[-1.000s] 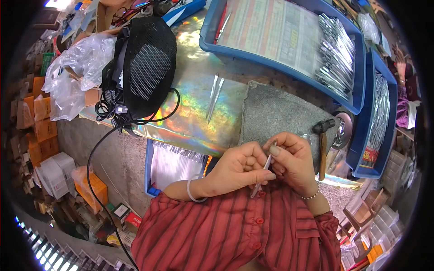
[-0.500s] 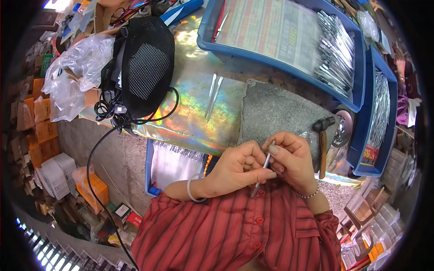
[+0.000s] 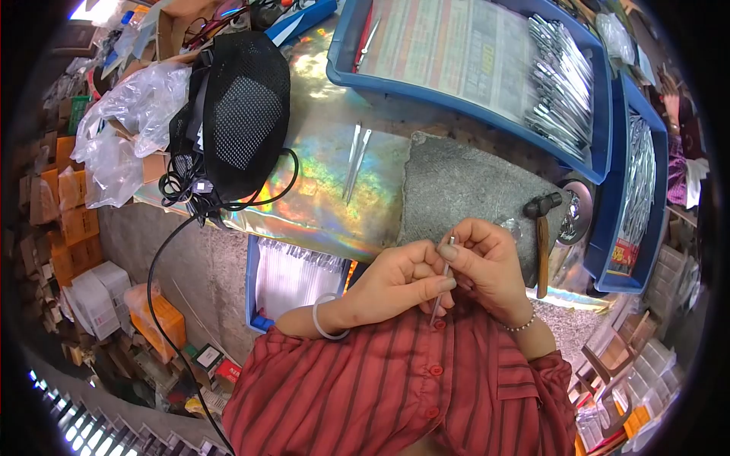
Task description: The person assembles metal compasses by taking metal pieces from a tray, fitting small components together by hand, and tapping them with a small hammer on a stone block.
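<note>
In front of the striped red shirt, my left hand (image 3: 403,283) and my right hand (image 3: 484,267) meet over slim silver metal tweezers (image 3: 436,310). Both hands are closed on them with thumbs pressed along the shaft, and the tweezers stand nearly upright in view, partly hidden by fingers. Just beyond my hands lies a grey stone slab (image 3: 471,182). A hammer (image 3: 542,243) with a wooden handle rests at the slab's right edge. Two more slim metal pieces (image 3: 355,163) lie side by side on the shiny tabletop.
A blue tray (image 3: 449,99) at the back holds many metal pieces; another blue tray (image 3: 608,266) stands at right. A round dish (image 3: 582,213) sits by the hammer. A black mesh cap (image 3: 247,114) with cables and plastic bags (image 3: 144,106) occupy the left. Another person's hand (image 3: 671,106) shows far right.
My hands still grip the tweezers, which have shifted slightly and tilt a little less. The whole view has moved slightly.
</note>
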A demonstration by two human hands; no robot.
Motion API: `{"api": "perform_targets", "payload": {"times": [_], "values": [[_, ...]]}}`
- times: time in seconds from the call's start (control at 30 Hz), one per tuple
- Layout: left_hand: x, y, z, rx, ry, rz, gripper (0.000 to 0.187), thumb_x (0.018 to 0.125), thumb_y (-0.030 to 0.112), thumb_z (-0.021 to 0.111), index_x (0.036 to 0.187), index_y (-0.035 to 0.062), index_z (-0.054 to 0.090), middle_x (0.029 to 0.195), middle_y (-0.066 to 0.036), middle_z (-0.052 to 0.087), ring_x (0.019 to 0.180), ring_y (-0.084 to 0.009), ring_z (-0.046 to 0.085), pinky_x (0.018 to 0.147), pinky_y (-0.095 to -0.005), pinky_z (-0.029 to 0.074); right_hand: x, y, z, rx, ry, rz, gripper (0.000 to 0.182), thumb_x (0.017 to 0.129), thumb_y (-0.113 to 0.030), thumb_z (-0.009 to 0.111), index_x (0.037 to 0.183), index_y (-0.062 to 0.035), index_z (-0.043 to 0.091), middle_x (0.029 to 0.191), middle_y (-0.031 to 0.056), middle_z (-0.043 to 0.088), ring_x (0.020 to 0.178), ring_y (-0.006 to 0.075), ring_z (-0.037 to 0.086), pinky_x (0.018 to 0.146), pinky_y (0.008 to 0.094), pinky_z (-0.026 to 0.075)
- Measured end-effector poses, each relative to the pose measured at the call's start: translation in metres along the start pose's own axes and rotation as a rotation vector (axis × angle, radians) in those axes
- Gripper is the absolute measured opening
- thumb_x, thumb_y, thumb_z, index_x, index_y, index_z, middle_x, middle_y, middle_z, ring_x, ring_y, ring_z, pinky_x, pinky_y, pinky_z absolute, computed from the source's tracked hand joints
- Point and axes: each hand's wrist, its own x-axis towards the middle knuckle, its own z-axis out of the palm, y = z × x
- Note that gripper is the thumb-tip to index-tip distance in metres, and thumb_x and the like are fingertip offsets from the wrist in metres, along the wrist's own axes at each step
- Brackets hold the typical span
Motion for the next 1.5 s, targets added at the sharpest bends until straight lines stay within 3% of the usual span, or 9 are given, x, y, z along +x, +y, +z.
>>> {"api": "perform_targets", "payload": {"times": [0.67, 0.97, 1.37, 1.5], "values": [[-0.004, 0.0, -0.009, -0.099, -0.069, -0.033, 0.013, 0.093, 0.016, 0.053, 0.097, 0.0043, 0.047, 0.084, -0.01, 0.064, 0.074, -0.0135, 0.064, 0.062, -0.0216, 0.051, 0.004, -0.003, 0.01, -0.018, 0.005, 0.005, 0.016, 0.085, -0.014, 0.066, 0.083, -0.0029, 0.056, 0.069, -0.0001, 0.057, 0.054, 0.0018, 0.048, 0.044, 0.0165, 0.033], [-0.001, 0.023, -0.005, -0.034, -0.057, 0.116, 0.015, 0.094, 0.012, 0.049, 0.105, 0.0013, 0.048, 0.084, -0.013, 0.065, 0.074, -0.0191, 0.066, 0.064, -0.0263, 0.053, 0.011, -0.032, 0.021, -0.043, -0.01, -0.106, 0.014, 0.085, -0.013, 0.066, 0.083, -0.0031, 0.055, 0.07, -0.0005, 0.056, 0.059, 0.0031, 0.05, 0.048, 0.017, 0.036], [0.007, 0.041, -0.002, -0.035, -0.075, 0.135, 0.014, 0.094, 0.013, 0.049, 0.102, 0.0021, 0.048, 0.084, -0.014, 0.065, 0.073, -0.0166, 0.066, 0.062, -0.0233, 0.052, 0.016, -0.045, 0.024, -0.051, 0.022, -0.178, 0.015, 0.085, -0.016, 0.065, 0.083, -0.004, 0.056, 0.064, -0.0011, 0.055, 0.052, 0.0022, 0.046, 0.043, 0.0166, 0.032], [0.009, 0.043, 0.0, -0.023, -0.097, 0.138, 0.017, 0.095, 0.018, 0.05, 0.101, 0.0035, 0.048, 0.085, -0.009, 0.066, 0.073, -0.0117, 0.064, 0.061, -0.0203, 0.05, 0.016, -0.046, 0.023, -0.034, 0.025, -0.192, 0.015, 0.085, -0.016, 0.065, 0.083, -0.004, 0.056, 0.065, -0.001, 0.055, 0.051, 0.0019, 0.046, 0.043, 0.0166, 0.032]]}}
